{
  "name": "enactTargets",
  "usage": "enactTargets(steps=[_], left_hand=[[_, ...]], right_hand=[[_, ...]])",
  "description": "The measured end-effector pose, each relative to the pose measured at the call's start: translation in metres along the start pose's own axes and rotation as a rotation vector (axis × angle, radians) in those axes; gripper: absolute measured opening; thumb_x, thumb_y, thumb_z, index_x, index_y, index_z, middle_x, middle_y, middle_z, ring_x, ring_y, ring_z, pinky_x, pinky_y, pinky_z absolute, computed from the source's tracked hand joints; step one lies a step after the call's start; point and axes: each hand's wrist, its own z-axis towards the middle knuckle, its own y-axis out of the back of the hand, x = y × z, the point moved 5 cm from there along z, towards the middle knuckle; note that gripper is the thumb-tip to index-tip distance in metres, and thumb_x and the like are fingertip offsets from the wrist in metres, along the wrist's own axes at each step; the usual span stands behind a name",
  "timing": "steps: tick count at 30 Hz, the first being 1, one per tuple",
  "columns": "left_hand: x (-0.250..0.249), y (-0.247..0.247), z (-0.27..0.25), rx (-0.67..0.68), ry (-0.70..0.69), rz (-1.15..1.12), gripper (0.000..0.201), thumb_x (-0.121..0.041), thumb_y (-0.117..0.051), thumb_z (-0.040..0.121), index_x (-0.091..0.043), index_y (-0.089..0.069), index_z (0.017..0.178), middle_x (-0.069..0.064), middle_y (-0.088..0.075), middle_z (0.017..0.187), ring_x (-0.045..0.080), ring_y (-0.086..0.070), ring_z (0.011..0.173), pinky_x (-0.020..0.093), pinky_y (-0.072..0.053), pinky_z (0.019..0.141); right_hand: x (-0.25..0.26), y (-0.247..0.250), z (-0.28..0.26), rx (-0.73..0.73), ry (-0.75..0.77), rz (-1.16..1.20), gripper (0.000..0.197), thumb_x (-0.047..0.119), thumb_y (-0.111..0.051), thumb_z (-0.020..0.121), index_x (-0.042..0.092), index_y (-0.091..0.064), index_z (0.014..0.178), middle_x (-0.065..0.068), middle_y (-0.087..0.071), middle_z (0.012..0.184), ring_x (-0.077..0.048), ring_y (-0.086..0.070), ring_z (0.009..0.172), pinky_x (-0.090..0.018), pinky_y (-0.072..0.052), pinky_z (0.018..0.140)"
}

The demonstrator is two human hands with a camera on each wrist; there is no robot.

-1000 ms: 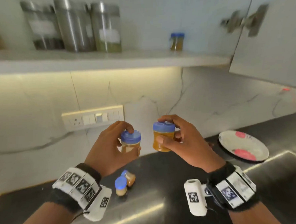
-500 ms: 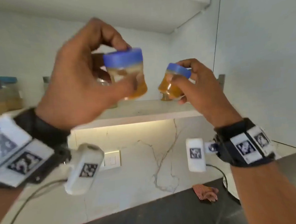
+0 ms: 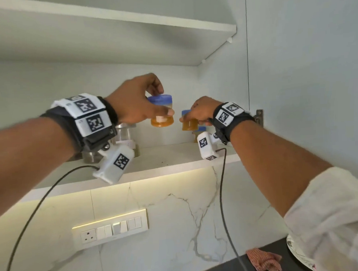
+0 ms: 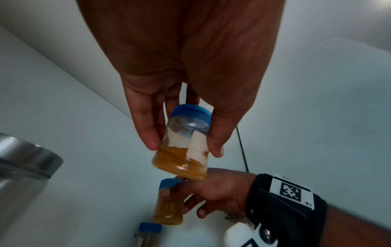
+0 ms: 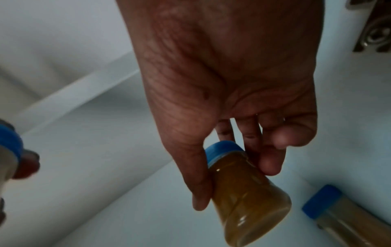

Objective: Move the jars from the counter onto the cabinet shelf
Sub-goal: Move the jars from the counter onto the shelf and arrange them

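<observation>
Left hand (image 3: 134,100): raised in front of the cabinet shelf (image 3: 164,156); its thumb and fingers are curled round the labelled jar (image 3: 161,113), which is gripped just below the blue lid.
Labelled jar: held in the air above the shelf, roughly upright in the head view; amber contents fill the lower part, and a torn white label is seen on its side in the left wrist view (image 4: 184,147).
Right hand (image 3: 201,112): raised beside the left hand; the full jar (image 3: 189,123) is pinched between thumb and fingers at its blue lid and shoulder.
Full jar: held clear of the shelf, tilted in the right wrist view (image 5: 247,197), filled nearly to the lid with amber contents.
Third jar (image 5: 342,215): blue-lidded, seen behind the right hand on the shelf, near the back right corner.
Steel canisters (image 3: 124,138): stood on the shelf behind the left wrist, partly hidden.
Below the shelf: a switch panel (image 3: 110,229) is set in the marbled wall; a checked cloth (image 3: 264,260) lies on the dark counter (image 3: 232,269) beside a plate (image 3: 294,251).
</observation>
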Motion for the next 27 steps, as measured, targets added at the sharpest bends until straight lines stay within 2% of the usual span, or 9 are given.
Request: enactTargets(steps=[2,4,7,9,12,16,21,23,27], left_hand=[[0.007,-0.013,0.017,0.029,-0.002,0.044,0.045,-0.053,-0.086,0.072,-0.029,-0.063,0.103,-0.011,-0.066,0.112,-0.001,-0.058,0.079,0.020,-0.040,0.068],[0.015,-0.027,0.031,0.068,0.008,0.090,0.044,-0.054,-0.086,0.071,-0.029,-0.065,0.101,-0.010,-0.067,0.113,0.007,-0.061,0.084,0.022,-0.040,0.071],[0.030,-0.044,0.046,0.140,0.015,0.159,0.045,-0.052,-0.084,0.075,-0.027,-0.066,0.107,-0.007,-0.067,0.116,0.018,-0.061,0.098,0.028,-0.040,0.082],[0.040,-0.052,0.050,0.169,0.023,0.178,0.045,-0.050,-0.083,0.076,-0.025,-0.066,0.109,-0.005,-0.067,0.117,0.019,-0.061,0.103,0.030,-0.042,0.084],[0.056,-0.060,0.053,0.180,0.036,0.159,0.044,-0.049,-0.083,0.076,-0.025,-0.066,0.108,-0.004,-0.068,0.116,0.020,-0.063,0.103,0.031,-0.047,0.085],[0.072,-0.064,0.055,0.171,0.062,0.115,0.045,-0.052,-0.083,0.074,-0.025,-0.067,0.106,-0.004,-0.067,0.114,0.020,-0.064,0.103,0.033,-0.051,0.087],[0.075,-0.066,0.059,0.180,0.063,0.071,0.046,-0.050,-0.084,0.075,-0.024,-0.067,0.109,-0.004,-0.067,0.115,0.019,-0.065,0.102,0.031,-0.051,0.084],[0.073,-0.069,0.060,0.195,0.055,0.061,0.045,-0.050,-0.084,0.075,-0.024,-0.067,0.109,-0.003,-0.067,0.115,0.019,-0.065,0.103,0.032,-0.053,0.085],[0.068,-0.074,0.063,0.214,0.050,0.029,0.049,-0.051,-0.085,0.073,-0.024,-0.067,0.109,-0.002,-0.068,0.115,0.020,-0.066,0.098,0.038,-0.057,0.089]], right_hand=[[-0.008,-0.009,0.013,0.047,-0.039,-0.055,0.056,0.058,-0.089,0.077,0.008,-0.076,0.100,-0.005,-0.078,0.082,-0.021,-0.066,0.065,-0.027,-0.050,0.059],[-0.011,-0.016,0.023,0.082,-0.059,-0.064,0.053,0.055,-0.092,0.073,0.012,-0.080,0.103,-0.005,-0.083,0.082,-0.022,-0.073,0.068,-0.032,-0.058,0.066],[-0.005,-0.020,0.039,0.100,-0.058,-0.074,0.051,0.041,-0.095,0.074,0.010,-0.078,0.111,-0.012,-0.084,0.093,-0.028,-0.082,0.087,-0.047,-0.066,0.090],[-0.001,-0.023,0.048,0.121,-0.040,-0.135,0.050,0.039,-0.094,0.077,0.009,-0.077,0.114,-0.012,-0.084,0.099,-0.030,-0.082,0.097,-0.050,-0.065,0.093],[0.002,-0.030,0.060,0.129,-0.048,-0.281,0.050,0.047,-0.088,0.082,0.010,-0.080,0.114,-0.005,-0.084,0.101,-0.027,-0.081,0.098,-0.039,-0.064,0.094],[0.001,-0.039,0.073,0.109,-0.072,-0.469,0.049,0.060,-0.076,0.091,0.015,-0.075,0.111,-0.005,-0.071,0.107,-0.026,-0.064,0.094,-0.031,-0.048,0.082],[-0.005,-0.053,0.088,0.148,-0.124,-0.555,0.048,0.066,-0.085,0.074,0.019,-0.075,0.082,-0.003,-0.076,0.087,-0.020,-0.067,0.070,-0.028,-0.051,0.064],[-0.004,-0.052,0.094,0.101,-0.095,-0.556,0.049,0.063,-0.089,0.065,0.018,-0.077,0.077,-0.005,-0.079,0.083,-0.023,-0.074,0.071,-0.030,-0.059,0.065],[-0.002,-0.055,0.113,0.071,-0.054,-0.515,0.048,0.049,-0.095,0.052,0.016,-0.072,0.078,-0.007,-0.079,0.080,-0.029,-0.079,0.076,-0.047,-0.068,0.079]])
